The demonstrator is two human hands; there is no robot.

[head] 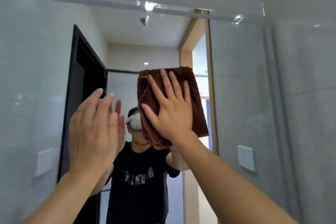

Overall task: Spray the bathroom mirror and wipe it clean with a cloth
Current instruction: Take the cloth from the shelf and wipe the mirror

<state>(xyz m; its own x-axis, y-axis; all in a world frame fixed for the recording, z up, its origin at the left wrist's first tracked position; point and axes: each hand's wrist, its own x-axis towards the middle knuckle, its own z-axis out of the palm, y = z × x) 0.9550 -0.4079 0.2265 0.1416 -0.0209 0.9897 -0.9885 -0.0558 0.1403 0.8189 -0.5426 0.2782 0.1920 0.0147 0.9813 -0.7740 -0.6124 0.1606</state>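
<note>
Two hands showing: right hand (172, 112) pressing brown cloth (192, 96) flat-fingered, hiding the reflected face; left hand (92, 132) hovering open, blurred. Mirror (236, 82) is reflecting grey tiled walls.

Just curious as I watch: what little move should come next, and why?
Probably slide the right hand sideways: it presses the folded brown cloth flat on the mirror, much glass lies beside it, and the left hand is open and idle.

Folded brown cloth (189, 96) against mirror (45, 60)
</note>
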